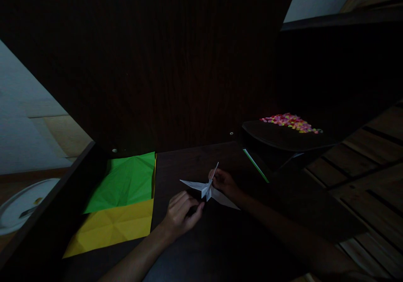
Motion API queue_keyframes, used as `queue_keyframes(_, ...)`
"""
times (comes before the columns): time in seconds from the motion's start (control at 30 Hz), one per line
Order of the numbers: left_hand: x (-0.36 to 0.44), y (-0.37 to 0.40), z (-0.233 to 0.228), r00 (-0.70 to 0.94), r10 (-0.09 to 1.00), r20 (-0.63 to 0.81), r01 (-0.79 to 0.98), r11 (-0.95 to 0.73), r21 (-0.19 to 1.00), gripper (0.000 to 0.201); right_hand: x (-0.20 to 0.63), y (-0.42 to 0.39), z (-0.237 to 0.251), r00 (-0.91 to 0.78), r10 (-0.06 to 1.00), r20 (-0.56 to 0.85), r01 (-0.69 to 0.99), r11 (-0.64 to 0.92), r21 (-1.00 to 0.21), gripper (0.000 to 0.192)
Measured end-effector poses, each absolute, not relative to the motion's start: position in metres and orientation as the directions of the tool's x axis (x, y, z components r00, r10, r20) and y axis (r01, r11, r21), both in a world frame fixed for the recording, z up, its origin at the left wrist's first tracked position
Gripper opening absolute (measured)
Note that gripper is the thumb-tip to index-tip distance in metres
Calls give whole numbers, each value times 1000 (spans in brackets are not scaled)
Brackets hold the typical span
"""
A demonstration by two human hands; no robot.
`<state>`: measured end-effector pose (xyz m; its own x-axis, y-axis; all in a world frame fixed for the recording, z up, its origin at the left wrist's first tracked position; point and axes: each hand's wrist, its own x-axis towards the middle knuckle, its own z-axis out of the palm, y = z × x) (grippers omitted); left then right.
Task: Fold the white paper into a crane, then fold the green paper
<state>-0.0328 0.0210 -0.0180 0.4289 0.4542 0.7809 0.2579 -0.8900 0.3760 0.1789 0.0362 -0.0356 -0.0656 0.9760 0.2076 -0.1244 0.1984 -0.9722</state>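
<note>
Holding the white paper bird (208, 188) in the middle of the dark desk (189, 240), the left hand (181, 215) curled with its fingers together just under the body, while the right hand (224, 183) pinched the thin neck, and I think soft, slow pulls would keep the sharp folds neat. Farther left lay creased yellow paper (110, 227) and green paper (126, 181), flat and square, and far right sat a pile of tiny bright bits (289, 122) on a black tray (283, 137).

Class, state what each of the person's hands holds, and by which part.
Both hands hold the white paper crane: right hand at its neck, left hand at its underside.
</note>
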Motion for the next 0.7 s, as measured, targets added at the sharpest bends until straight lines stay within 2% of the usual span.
queue_keyframes(0.37, -31, 20, -16, 441, 429, 788, 314, -896, 313, 20, 171, 30, -30, -194, 965, 174, -159, 144, -977, 46)
queue_keyframes(0.7, -30, 16, -11, 475, 371, 798, 299, -921, 250, 28, 173, 31, -25, -220, 952, 212, -143, 184, -973, 44)
